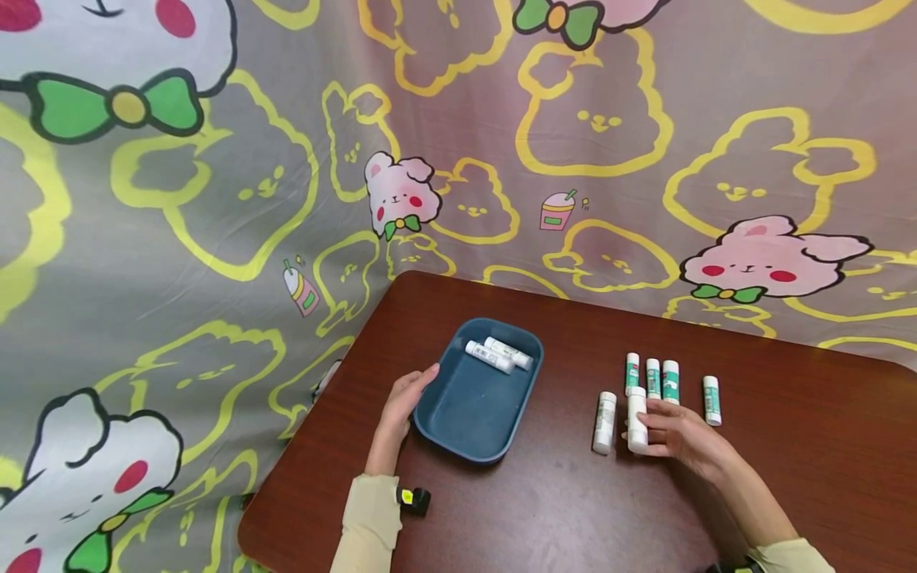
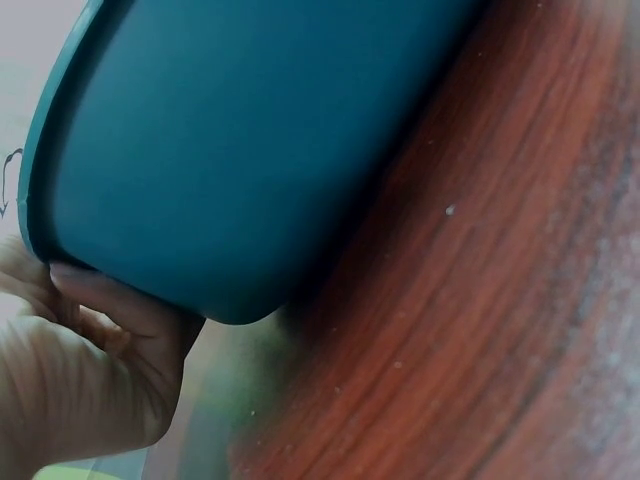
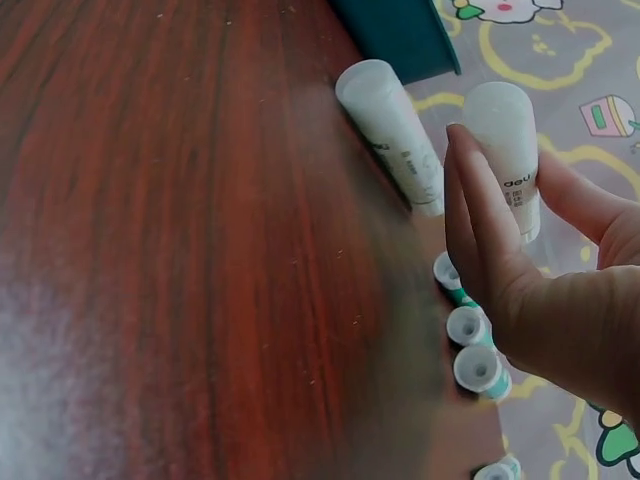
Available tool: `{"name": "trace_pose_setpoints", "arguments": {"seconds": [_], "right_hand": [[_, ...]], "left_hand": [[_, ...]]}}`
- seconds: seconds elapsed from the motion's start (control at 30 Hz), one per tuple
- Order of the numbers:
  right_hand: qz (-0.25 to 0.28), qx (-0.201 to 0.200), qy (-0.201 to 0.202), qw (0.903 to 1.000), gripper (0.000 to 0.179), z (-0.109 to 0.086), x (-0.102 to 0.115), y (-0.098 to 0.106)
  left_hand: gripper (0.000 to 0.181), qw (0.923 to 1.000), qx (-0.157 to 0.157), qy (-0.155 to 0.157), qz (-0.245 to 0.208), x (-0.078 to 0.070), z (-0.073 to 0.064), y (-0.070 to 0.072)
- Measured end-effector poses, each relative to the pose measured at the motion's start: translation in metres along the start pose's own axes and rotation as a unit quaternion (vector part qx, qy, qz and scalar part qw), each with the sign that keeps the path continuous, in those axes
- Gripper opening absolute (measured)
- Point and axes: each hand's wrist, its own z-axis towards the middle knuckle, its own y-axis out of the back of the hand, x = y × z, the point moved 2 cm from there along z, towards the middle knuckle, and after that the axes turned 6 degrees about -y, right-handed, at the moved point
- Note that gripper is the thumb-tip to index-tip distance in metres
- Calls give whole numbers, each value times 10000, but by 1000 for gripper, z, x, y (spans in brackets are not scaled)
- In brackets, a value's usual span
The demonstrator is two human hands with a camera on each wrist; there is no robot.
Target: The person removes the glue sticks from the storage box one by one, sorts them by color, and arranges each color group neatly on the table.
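Note:
My right hand [image 1: 684,438] pinches a white glue stick [image 1: 637,426] between thumb and fingers; in the right wrist view the held stick [image 3: 510,135] shows dark lettering. Left of it, another white glue stick [image 1: 605,422] is on the table, apart from the hand. My left hand [image 1: 404,400] grips the left side of a blue tray [image 1: 473,410], with the thumb at the rim. From the left wrist camera, the fingers [image 2: 125,305] bend against the tray's outer wall [image 2: 230,150]. Inside the tray, two white glue sticks [image 1: 490,357] lie side by side at the far end.
Beyond the held stick stand three green-and-white glue sticks, one being the widest [image 1: 670,382]. A separate green-and-white glue stick [image 1: 712,400] is farther right. The brown table [image 1: 544,509] meets a cartoon-printed curtain [image 1: 487,119] at the back and left.

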Motion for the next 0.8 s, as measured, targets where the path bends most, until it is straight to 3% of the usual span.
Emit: {"name": "trace_pose_setpoints", "arguments": {"seconds": [0.27,0.57,0.8], "right_hand": [[-188,-117,-122,9997,75,-1,-6,5],[-933,-720,-235,9927,71,-6,-9,11],[-1132,-1076,49,9877,70,-9,-8,9]], "left_hand": [[43,10000,19,-7,-29,0,1,-2],[42,9999,67,65,-91,1,-1,-3],[44,9999,79,20,-127,2,-3,-5]]}}
